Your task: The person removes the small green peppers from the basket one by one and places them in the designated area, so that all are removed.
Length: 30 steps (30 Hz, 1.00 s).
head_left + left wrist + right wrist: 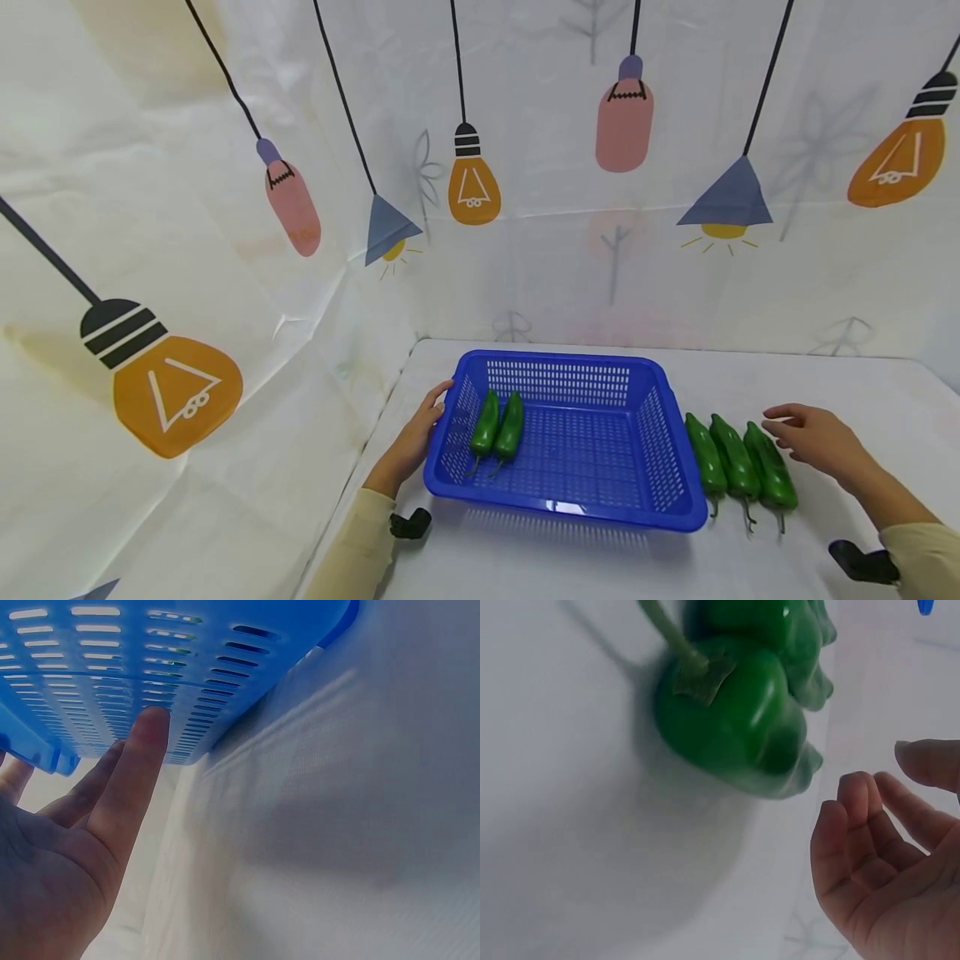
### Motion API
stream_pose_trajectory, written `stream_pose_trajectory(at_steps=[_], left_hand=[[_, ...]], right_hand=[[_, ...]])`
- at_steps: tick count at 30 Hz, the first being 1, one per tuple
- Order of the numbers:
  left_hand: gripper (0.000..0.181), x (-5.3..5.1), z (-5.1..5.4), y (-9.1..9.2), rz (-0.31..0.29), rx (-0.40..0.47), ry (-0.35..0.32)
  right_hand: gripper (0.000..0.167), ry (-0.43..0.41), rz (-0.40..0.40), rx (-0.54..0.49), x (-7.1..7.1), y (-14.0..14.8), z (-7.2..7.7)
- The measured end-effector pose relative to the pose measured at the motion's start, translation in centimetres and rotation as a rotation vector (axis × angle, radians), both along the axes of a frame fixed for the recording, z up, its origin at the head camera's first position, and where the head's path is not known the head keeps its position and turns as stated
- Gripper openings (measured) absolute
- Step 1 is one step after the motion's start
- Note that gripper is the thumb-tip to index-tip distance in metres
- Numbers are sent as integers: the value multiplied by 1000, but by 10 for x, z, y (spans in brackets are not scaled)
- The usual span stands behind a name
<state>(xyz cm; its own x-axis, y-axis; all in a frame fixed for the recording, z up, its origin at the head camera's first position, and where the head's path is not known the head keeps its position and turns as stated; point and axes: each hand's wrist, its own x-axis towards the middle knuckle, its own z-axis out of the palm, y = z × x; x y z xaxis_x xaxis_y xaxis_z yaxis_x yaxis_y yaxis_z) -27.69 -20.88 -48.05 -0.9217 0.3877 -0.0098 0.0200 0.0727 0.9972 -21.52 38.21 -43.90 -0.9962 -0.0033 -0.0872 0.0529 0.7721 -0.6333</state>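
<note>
The head camera is high up and farthest back. It looks forward and down across the worktop (540, 575) to its far edge and the wall (540, 275) behind. Near the worktop's left edge, the left wrist camera looks past the left fingers (142, 757), very close to the blue basket (581, 450). The right wrist camera looks low, past the right fingers (829, 847), close to the green peppers (738, 471). The head view shares both.
</note>
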Motion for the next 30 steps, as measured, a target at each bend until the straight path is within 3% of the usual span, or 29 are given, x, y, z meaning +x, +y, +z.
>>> stream_pose_trajectory(at_steps=[30], left_hand=[[49,1,3,3,11,15,-23]], right_hand=[[48,167,101,-24,-8,-57,19]])
